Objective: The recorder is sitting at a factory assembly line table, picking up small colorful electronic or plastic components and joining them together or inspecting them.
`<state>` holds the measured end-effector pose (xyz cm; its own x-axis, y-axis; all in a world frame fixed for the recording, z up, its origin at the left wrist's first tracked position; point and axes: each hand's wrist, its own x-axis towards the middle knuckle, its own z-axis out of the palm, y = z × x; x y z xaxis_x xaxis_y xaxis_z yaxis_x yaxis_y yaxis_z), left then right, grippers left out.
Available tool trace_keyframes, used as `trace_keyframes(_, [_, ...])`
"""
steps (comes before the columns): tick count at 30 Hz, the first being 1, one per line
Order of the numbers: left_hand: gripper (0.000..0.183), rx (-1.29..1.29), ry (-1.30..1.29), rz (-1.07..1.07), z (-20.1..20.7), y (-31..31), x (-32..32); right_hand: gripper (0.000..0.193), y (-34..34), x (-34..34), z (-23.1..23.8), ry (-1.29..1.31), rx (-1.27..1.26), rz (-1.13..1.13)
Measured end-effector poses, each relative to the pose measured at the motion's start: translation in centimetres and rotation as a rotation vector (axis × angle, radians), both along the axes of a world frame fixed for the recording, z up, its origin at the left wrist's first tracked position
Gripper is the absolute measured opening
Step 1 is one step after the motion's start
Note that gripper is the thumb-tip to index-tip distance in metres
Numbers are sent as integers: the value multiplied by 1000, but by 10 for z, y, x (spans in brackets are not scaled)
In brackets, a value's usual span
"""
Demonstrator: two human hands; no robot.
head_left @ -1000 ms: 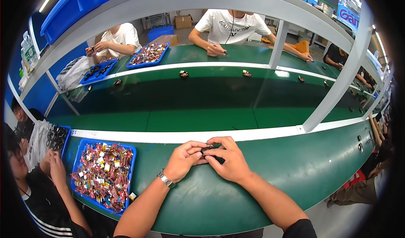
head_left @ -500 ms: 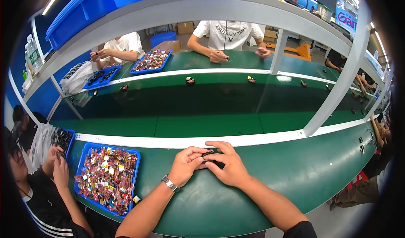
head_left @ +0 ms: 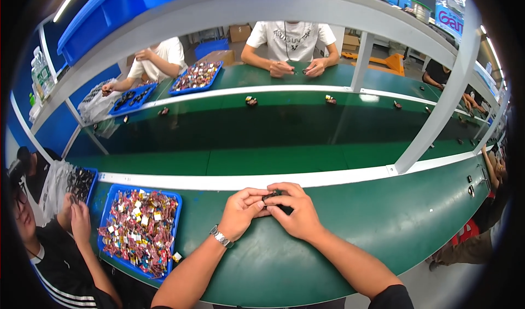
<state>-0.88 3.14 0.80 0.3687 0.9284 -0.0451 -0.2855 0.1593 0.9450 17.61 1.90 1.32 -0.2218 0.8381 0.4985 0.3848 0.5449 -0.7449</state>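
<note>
My left hand (head_left: 242, 212) and my right hand (head_left: 296, 210) meet over the green bench top, close to its white far rail. Between their fingertips they grip a small black part (head_left: 269, 197). Most of it is hidden by the fingers, so its exact kind cannot be made out. Both hands are closed on it, thumbs on the near side and fingers curled over the far side. To the left of my hands stands a blue tray (head_left: 179, 221) heaped with small red circuit boards (head_left: 141, 227) that carry white and yellow pieces and wires.
Beyond the white rail (head_left: 229, 183) a green conveyor belt (head_left: 246, 161) carries several small assemblies (head_left: 251, 101). A grey shelf post (head_left: 432, 112) rises at the right. A co-worker (head_left: 71, 249) sits close on my left. Two people work across the belt.
The assemblies on the belt have shifted slightly to the right. My hands stay almost in place, with small finger movements around the black part. The co-worker opposite has brought both hands together.
</note>
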Motion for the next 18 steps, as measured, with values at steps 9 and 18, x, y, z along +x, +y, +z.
trace_keyframes(9, [25, 3, 18, 7, -3, 3, 0, 19, -4, -4, 1, -77, 10, -80])
trace_keyframes(18, [26, -5, -36, -46, -2, 3, -1, 16, 1, -9, 4, 67, 105, -110])
